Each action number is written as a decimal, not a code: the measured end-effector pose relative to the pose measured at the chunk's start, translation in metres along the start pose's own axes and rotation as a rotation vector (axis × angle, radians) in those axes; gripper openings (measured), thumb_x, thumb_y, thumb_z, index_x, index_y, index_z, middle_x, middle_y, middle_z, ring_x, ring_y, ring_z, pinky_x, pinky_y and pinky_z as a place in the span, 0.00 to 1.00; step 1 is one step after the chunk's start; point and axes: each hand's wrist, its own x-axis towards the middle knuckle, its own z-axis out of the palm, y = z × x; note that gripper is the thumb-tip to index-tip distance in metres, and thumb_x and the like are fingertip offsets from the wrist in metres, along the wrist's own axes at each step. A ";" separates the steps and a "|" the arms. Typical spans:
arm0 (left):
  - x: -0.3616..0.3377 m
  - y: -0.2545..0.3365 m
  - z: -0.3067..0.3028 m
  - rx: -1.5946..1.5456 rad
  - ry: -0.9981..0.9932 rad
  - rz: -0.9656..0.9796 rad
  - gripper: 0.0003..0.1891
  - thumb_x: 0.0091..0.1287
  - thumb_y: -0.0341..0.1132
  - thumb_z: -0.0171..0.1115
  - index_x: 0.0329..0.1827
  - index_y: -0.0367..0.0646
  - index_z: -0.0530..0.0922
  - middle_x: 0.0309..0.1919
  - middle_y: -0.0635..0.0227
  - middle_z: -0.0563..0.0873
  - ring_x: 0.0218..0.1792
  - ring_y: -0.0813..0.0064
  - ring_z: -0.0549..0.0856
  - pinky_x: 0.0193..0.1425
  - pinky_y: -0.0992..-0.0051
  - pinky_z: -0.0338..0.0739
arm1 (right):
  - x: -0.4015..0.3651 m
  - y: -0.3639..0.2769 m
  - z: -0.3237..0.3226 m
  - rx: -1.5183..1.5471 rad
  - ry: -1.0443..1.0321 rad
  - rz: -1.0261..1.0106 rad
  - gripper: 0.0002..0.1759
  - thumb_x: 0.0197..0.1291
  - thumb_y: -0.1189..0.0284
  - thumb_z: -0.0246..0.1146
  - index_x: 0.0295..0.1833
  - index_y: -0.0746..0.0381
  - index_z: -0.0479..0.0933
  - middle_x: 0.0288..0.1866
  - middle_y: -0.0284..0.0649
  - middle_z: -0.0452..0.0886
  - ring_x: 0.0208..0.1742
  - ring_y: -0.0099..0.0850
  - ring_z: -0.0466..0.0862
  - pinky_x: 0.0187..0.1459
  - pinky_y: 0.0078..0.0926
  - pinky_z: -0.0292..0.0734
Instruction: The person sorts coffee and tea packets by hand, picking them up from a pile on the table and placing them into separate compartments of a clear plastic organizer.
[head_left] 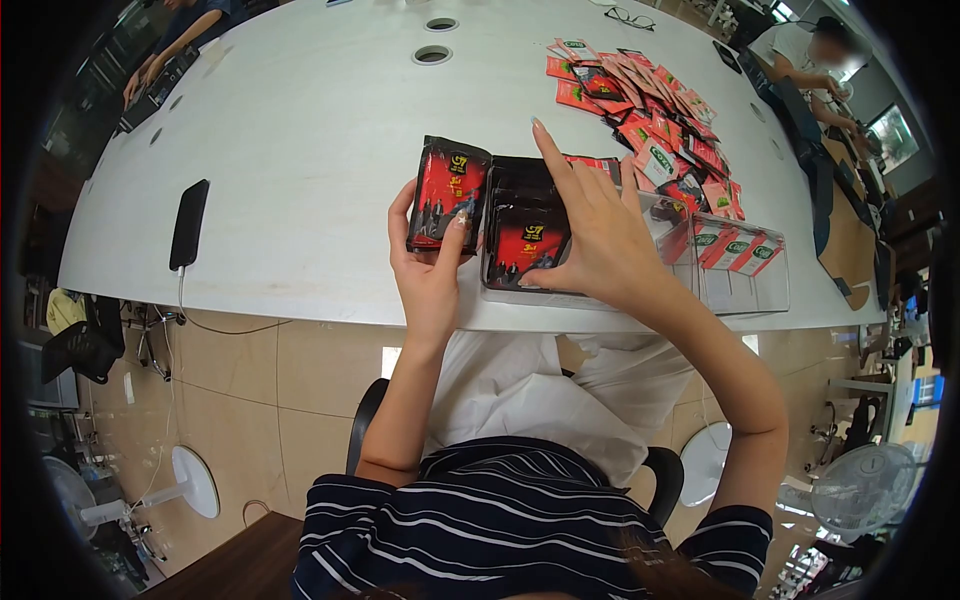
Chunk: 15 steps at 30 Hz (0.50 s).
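Note:
My left hand [428,270] grips a small stack of black and red G7 coffee sachets [447,195] just left of a clear plastic box [742,298]. The thumb lies across the front sachet. In the box's left compartment, more black and red coffee sachets [528,245] stand in a row. My right hand [605,235] reaches over that compartment with fingers stretched and spread, its thumb touching the lower edge of the front sachet. The palm hides part of the middle of the box. Red and white sachets [738,250] with green labels stand in the right compartment.
A loose pile of mixed sachets [660,125] lies beyond the box. A phone [190,225] with a cable is at the left of the white table [320,150]. Glasses [629,18] and round cable holes [432,55] are farther back. Other people work at both far sides.

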 end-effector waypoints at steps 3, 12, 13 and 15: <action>0.000 0.001 0.001 0.027 0.006 0.011 0.25 0.65 0.24 0.57 0.64 0.41 0.60 0.47 0.64 0.79 0.41 0.80 0.82 0.41 0.78 0.82 | 0.000 0.002 0.002 -0.028 0.035 -0.021 0.74 0.23 0.53 0.79 0.76 0.53 0.40 0.42 0.41 0.72 0.48 0.39 0.73 0.63 0.67 0.50; -0.002 -0.010 -0.010 -0.144 0.099 0.123 0.18 0.62 0.23 0.61 0.54 0.37 0.68 0.41 0.67 0.81 0.42 0.80 0.81 0.46 0.78 0.78 | 0.005 0.008 -0.006 0.194 0.133 -0.010 0.60 0.35 0.47 0.74 0.73 0.55 0.52 0.51 0.42 0.74 0.54 0.40 0.74 0.65 0.64 0.48; -0.002 -0.012 -0.011 -0.138 0.101 0.152 0.17 0.61 0.22 0.62 0.52 0.37 0.69 0.41 0.67 0.82 0.42 0.81 0.81 0.47 0.78 0.77 | 0.008 0.007 -0.010 0.237 0.175 -0.034 0.53 0.37 0.50 0.73 0.69 0.56 0.58 0.52 0.42 0.74 0.54 0.40 0.74 0.65 0.63 0.49; -0.005 -0.012 -0.011 -0.127 0.078 0.175 0.16 0.60 0.21 0.63 0.50 0.36 0.70 0.40 0.66 0.82 0.42 0.80 0.81 0.49 0.77 0.76 | 0.015 0.002 -0.018 0.320 0.260 -0.080 0.39 0.42 0.56 0.73 0.62 0.57 0.69 0.53 0.41 0.75 0.54 0.40 0.74 0.65 0.61 0.51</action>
